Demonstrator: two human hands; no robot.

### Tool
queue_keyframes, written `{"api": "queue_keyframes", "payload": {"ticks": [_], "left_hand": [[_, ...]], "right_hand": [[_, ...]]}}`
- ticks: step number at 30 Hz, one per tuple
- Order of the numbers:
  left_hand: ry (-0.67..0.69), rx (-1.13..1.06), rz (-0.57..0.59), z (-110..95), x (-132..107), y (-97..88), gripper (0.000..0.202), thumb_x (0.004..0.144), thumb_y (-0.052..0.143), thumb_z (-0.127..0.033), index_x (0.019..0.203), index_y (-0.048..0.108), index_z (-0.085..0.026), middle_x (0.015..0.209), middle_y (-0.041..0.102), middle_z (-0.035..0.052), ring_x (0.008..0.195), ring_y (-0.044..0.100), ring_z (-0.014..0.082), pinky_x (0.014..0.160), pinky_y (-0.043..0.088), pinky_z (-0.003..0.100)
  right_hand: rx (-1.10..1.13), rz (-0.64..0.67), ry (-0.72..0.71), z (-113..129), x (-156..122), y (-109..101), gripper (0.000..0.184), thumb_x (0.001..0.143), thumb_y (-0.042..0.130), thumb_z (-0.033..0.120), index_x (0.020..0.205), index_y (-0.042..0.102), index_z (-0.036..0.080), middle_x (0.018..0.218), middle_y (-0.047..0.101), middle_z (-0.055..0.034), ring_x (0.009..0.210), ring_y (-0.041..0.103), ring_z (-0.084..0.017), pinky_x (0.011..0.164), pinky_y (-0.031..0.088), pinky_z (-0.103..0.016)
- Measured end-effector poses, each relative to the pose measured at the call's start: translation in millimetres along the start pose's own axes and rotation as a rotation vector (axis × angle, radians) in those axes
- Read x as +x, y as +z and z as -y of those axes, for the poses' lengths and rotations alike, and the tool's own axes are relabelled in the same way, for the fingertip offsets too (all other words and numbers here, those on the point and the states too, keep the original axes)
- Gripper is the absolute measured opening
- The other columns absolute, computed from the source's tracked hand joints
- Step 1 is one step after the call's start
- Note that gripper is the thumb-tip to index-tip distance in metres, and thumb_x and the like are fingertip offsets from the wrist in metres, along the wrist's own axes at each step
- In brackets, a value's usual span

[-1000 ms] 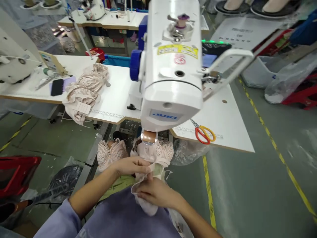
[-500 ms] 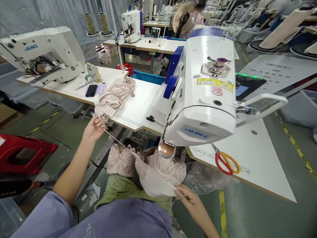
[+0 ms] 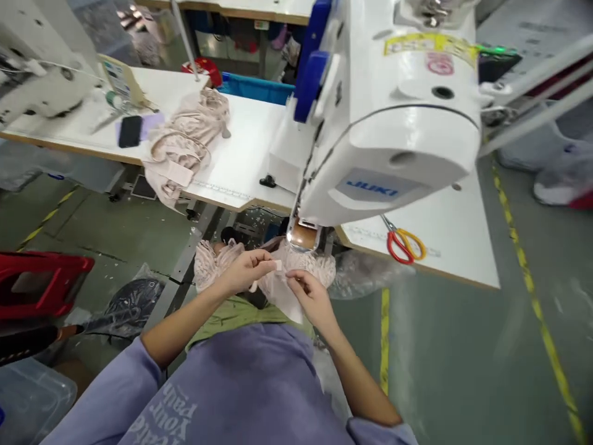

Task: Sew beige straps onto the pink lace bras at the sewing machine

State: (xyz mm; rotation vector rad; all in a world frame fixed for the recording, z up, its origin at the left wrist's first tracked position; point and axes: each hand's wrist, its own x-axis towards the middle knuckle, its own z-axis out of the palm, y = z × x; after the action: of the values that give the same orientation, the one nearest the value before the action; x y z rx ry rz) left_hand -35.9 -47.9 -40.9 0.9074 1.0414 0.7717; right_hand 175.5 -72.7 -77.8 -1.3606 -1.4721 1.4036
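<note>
A pale pink lace bra (image 3: 278, 295) hangs over my lap below the sewing machine head, its cups bunched near the machine's front. My left hand (image 3: 248, 272) pinches a small pale tab (image 3: 278, 265) between thumb and fingers. Close beside it, my right hand (image 3: 312, 300) is closed, thumb against fingertips, at a thin pale edge of the bra; the exact grip is small and blurred. Another lace cup (image 3: 206, 264) shows left of my left wrist. The white sewing machine (image 3: 370, 161) stands just beyond both hands.
A pile of pale pink bras (image 3: 185, 145) lies on the white table (image 3: 245, 142), beside a black phone (image 3: 130, 131). Scissors with red and yellow handles (image 3: 402, 243) rest on the table's right part. A red plastic stool (image 3: 41, 281) stands at left on the floor.
My left hand has come from the table edge by the pile to my lap, beside my right hand, which moved up and left. The stretched pale strip is slack. The view has tilted down.
</note>
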Motion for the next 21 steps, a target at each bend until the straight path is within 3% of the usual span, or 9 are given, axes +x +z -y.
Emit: {"api": "queue_keyframes", "payload": {"ticks": [3,8,12,14,17,18,19,21], "left_hand": [[0.124,0.387,0.063,-6.4,-4.0,15.1,0.032,0.095,0.06,-0.045,0.082,0.065,-0.015,0.062,0.046,-0.0048,0.054,0.037,0.008,0.051,0.027,0.022],[0.231,0.704,0.081,-7.8,-3.5,25.3,0.034,0.101,0.045,-0.041,0.084,0.061,-0.017,0.07,0.054,-0.0014,0.062,0.047,0.012,0.057,0.033,0.025],[0.216,0.986,0.068,0.9,9.3,21.8,0.039,0.104,0.038,-0.04,0.076,0.057,-0.019,0.062,0.052,-0.0015,0.056,0.049,0.0143,0.056,0.033,0.027],[0.292,1.111,-0.028,7.0,13.8,17.7,0.038,0.102,0.04,-0.042,0.081,0.061,-0.019,0.069,0.06,0.0028,0.066,0.057,0.0184,0.065,0.042,0.03],[0.367,0.992,-0.284,21.1,10.8,15.9,0.038,0.098,0.047,-0.049,0.101,0.067,-0.017,0.102,0.069,0.0137,0.1,0.062,0.0272,0.092,0.046,0.042],[0.294,0.839,-0.25,27.3,8.1,17.2,0.041,0.096,0.05,-0.053,0.104,0.068,-0.017,0.107,0.069,0.0144,0.105,0.062,0.0283,0.097,0.045,0.044],[0.177,0.653,-0.133,33.8,5.5,19.4,0.044,0.094,0.053,-0.057,0.105,0.069,-0.017,0.108,0.07,0.0135,0.106,0.062,0.0285,0.097,0.046,0.044],[-0.066,0.285,0.188,46.0,3.3,24.9,0.056,0.087,0.055,-0.07,0.1,0.072,-0.019,0.099,0.072,0.0107,0.098,0.067,0.0276,0.091,0.051,0.043]], "right_hand": [[0.001,0.041,-0.006,14.7,4.7,-5.9,0.039,0.093,0.056,0.055,0.103,0.07,0.021,0.084,0.069,-0.0049,0.068,0.059,-0.017,0.062,0.047,-0.029],[-0.185,0.118,-0.021,30.8,5.0,-20.4,0.035,0.095,0.058,0.053,0.109,0.071,0.025,0.084,0.068,-0.0028,0.066,0.055,-0.016,0.061,0.041,-0.028],[-0.279,0.221,-0.027,25.9,13.7,-30.5,0.029,0.095,0.057,0.049,0.093,0.071,0.024,0.08,0.068,-0.0018,0.066,0.055,-0.016,0.06,0.037,-0.029],[-0.256,0.167,-0.031,16.0,21.9,-31.1,0.027,0.093,0.06,0.047,0.085,0.068,0.023,0.077,0.066,-0.0019,0.067,0.055,-0.017,0.062,0.038,-0.029],[-0.025,-0.092,0.052,-0.3,33.5,-22.5,0.028,0.087,0.062,0.05,0.084,0.061,0.022,0.079,0.061,-0.0018,0.07,0.053,-0.018,0.064,0.041,-0.03],[0.074,-0.189,0.093,-4.2,35.8,-17.0,0.029,0.087,0.061,0.052,0.085,0.058,0.023,0.078,0.058,-0.001,0.069,0.052,-0.017,0.064,0.042,-0.03],[0.154,-0.268,0.125,-6.7,37.0,-10.2,0.031,0.087,0.059,0.054,0.086,0.054,0.023,0.077,0.055,0.0,0.068,0.05,-0.017,0.063,0.042,-0.03],[0.229,-0.371,0.142,-8.3,35.8,5.8,0.034,0.089,0.055,0.057,0.087,0.047,0.024,0.075,0.05,0.0014,0.066,0.046,-0.016,0.061,0.042,-0.029]]}}
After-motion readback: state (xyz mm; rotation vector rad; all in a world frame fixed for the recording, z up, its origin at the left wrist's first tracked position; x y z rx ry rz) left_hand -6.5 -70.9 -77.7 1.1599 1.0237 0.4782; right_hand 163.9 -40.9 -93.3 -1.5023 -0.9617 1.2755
